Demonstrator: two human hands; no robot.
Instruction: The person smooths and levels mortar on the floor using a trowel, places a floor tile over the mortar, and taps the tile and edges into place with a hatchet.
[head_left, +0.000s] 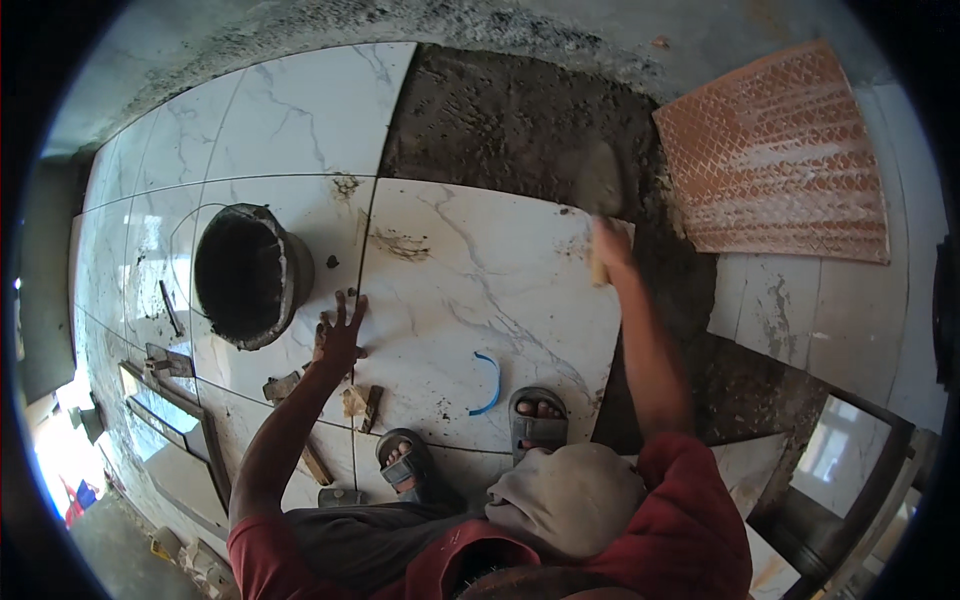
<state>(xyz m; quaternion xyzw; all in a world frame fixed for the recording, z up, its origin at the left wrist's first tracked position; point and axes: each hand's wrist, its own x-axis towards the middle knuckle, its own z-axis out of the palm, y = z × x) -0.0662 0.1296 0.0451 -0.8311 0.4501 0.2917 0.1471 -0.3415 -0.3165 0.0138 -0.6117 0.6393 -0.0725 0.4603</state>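
My left hand (pixel 338 335) rests with spread fingers on the white marble-patterned tiles (pixel 460 290), just right of a black bucket (pixel 245 280) with dark residue on its rim. My right hand (pixel 610 245) grips the wooden handle of a trowel (pixel 603 175), whose blurred blade is over the dark wet mortar (pixel 480 115) at the top edge of a tile. A blue curved strip (pixel 490 375) lies on the tile in front of my sandalled feet, and small wooden pieces (pixel 372 408) lie below my left hand.
A reddish tile (pixel 770 150), textured back up, lies at the upper right against a rough grey wall (pixel 540 25). At lower left are flat tools (pixel 170 362) and tile pieces (pixel 175 460). A framed cut tile (pixel 835 450) is at lower right beside more dark mortar.
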